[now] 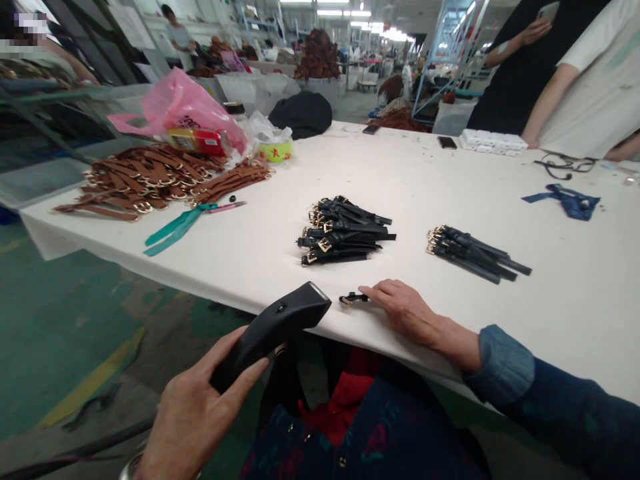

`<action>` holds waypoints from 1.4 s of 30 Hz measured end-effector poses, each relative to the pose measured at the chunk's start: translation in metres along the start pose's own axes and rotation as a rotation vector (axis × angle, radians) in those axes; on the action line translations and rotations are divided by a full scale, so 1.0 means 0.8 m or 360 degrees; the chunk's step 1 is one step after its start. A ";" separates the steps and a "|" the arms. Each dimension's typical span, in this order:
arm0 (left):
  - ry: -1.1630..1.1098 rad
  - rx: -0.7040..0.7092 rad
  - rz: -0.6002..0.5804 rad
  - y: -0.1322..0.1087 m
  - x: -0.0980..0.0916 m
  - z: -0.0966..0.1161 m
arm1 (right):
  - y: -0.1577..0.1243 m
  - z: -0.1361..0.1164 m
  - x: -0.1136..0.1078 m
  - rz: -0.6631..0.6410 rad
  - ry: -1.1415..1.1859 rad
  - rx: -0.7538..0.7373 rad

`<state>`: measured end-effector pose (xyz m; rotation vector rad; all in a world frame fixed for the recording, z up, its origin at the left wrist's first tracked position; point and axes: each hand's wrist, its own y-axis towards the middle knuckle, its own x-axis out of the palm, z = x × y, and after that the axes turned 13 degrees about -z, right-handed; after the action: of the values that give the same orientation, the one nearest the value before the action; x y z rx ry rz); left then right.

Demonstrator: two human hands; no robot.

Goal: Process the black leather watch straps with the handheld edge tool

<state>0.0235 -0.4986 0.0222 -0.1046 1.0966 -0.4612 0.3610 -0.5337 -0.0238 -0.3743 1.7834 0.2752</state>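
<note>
My left hand [193, 413] grips a black handheld device [273, 333] at the table's front edge, its head tilted up and to the right. My right hand [410, 313] lies flat on the white table [425, 187], with its fingertips beside a short black watch strap with a gold buckle [354, 299]. Farther back stand a heap of black watch straps with gold buckles [345, 230] and a smaller bundle of the same [475, 253]. Brown leather straps with gold buckles [150, 180] lie in a wide heap at the left.
A pink plastic bag [187, 110] and a black cloth bundle [300, 113] sit at the table's far side. Teal ribbon [175, 230] and blue ribbon [563, 202] lie on it. Two co-workers [550, 80] stand at the right end, one holding a phone.
</note>
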 end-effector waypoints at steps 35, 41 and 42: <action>0.0090 0.0082 0.0296 -0.006 -0.011 0.018 | 0.015 -0.033 -0.007 -0.0005 0.0467 0.0171; 0.0144 0.0172 -0.0030 0.002 0.011 0.027 | -0.016 -0.020 -0.007 0.0023 0.0229 0.0283; 0.0172 0.0180 -0.0070 0.003 0.014 0.030 | -0.017 -0.019 -0.007 0.0028 0.0242 0.0268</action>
<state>0.0492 -0.5046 0.0237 -0.0043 1.1734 -0.5724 0.3539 -0.5517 -0.0146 -0.2647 1.9442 0.1097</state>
